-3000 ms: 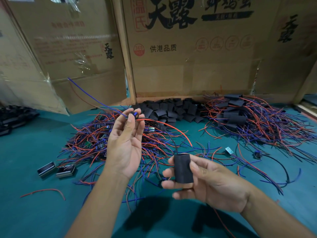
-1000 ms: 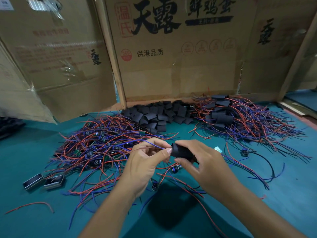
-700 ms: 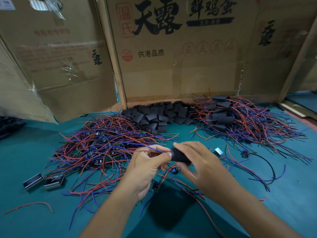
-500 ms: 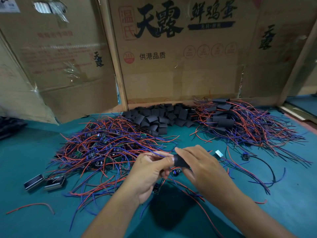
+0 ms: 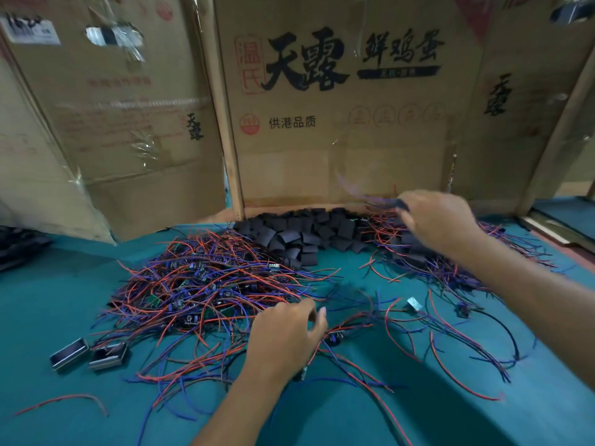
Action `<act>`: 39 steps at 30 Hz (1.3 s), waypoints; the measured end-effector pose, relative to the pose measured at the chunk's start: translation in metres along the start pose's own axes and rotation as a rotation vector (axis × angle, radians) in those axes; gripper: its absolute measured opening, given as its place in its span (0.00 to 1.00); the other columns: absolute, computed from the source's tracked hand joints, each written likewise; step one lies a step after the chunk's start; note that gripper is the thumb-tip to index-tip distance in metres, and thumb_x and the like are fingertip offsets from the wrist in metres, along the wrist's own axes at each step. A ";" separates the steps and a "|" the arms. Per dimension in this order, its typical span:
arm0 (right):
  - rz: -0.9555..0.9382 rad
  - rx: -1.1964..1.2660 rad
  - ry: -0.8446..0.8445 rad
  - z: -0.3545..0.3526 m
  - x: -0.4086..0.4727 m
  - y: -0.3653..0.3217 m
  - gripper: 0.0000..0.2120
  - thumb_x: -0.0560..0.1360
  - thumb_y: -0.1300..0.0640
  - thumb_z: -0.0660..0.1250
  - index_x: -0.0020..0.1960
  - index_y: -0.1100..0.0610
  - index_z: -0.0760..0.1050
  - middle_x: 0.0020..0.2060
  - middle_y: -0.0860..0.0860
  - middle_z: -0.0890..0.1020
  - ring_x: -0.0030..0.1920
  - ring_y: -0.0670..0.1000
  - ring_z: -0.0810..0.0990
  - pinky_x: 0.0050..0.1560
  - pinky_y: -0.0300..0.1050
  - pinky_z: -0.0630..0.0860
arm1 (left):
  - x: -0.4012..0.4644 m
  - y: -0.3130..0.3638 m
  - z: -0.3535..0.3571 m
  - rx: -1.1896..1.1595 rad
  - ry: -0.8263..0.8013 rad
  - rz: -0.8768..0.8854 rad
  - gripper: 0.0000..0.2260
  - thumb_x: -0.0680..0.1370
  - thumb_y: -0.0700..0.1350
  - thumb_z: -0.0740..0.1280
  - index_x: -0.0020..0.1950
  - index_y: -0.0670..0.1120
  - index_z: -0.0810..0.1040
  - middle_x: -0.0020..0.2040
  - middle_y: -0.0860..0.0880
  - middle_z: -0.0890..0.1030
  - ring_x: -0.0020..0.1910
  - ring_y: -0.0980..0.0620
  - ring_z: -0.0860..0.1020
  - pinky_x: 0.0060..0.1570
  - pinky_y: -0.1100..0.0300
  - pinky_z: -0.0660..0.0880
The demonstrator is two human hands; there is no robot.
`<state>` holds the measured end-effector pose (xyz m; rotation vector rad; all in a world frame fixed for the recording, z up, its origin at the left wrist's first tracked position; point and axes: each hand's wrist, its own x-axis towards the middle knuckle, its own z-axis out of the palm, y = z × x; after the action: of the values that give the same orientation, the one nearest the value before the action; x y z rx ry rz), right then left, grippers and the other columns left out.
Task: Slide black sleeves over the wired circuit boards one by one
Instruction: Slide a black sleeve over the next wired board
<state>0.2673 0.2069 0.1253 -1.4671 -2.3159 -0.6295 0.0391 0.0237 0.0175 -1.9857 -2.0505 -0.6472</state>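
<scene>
Two small metal cases (image 5: 88,353) lie side by side at the left edge of a teal table (image 5: 48,300), just beside a heap of red and blue wired circuit boards (image 5: 193,291) that look to be the supply awaiting covers. A person's left hand (image 5: 286,333) hovers low over the near edge of that heap, fingers loosely curled and gripping nothing visible, apparently reaching for the next board. Behind it, a pile of black sleeves (image 5: 302,233) sits against the cardboard wall (image 5: 338,149), within easy reach of both hands. The wall carries large black characters "天露" beside a red seal reading "温氏", with "鲜鸡蛋" to the right and "供港品质" printed smaller below. At right, the right hand (image 5: 441,220) reaches over a second tangle of wires (image 5: 467,262) dotted with black sleeves, likely the finished pile; its fingers pinch something dark, blurred by motion, probably a sleeved board being dropped there.
</scene>
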 end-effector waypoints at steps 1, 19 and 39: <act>0.038 -0.030 -0.010 0.002 0.017 0.014 0.10 0.80 0.50 0.58 0.55 0.54 0.74 0.48 0.53 0.82 0.45 0.56 0.82 0.39 0.46 0.73 | 0.003 -0.001 0.002 0.012 0.017 0.005 0.17 0.81 0.60 0.56 0.43 0.51 0.76 0.31 0.51 0.78 0.33 0.47 0.78 0.33 0.55 0.71; -0.105 0.327 -0.508 0.079 0.084 -0.148 0.14 0.78 0.48 0.65 0.52 0.59 0.78 0.46 0.57 0.81 0.45 0.59 0.79 0.45 0.48 0.77 | 0.014 -0.039 0.002 -0.032 0.167 -0.168 0.19 0.77 0.47 0.70 0.31 0.49 0.66 0.21 0.56 0.61 0.18 0.51 0.59 0.21 0.64 0.49; 0.482 1.977 -0.460 0.028 -0.065 -0.103 0.11 0.77 0.63 0.67 0.58 0.55 0.81 0.49 0.57 0.80 0.54 0.51 0.84 0.61 0.44 0.77 | 0.017 -0.039 0.006 -0.089 0.151 -0.162 0.20 0.79 0.45 0.67 0.29 0.50 0.64 0.21 0.57 0.58 0.17 0.56 0.55 0.20 0.65 0.48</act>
<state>0.2002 0.1336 0.0497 -0.8357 -1.3154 1.7369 0.0003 0.0419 0.0130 -1.7673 -2.1389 -0.9057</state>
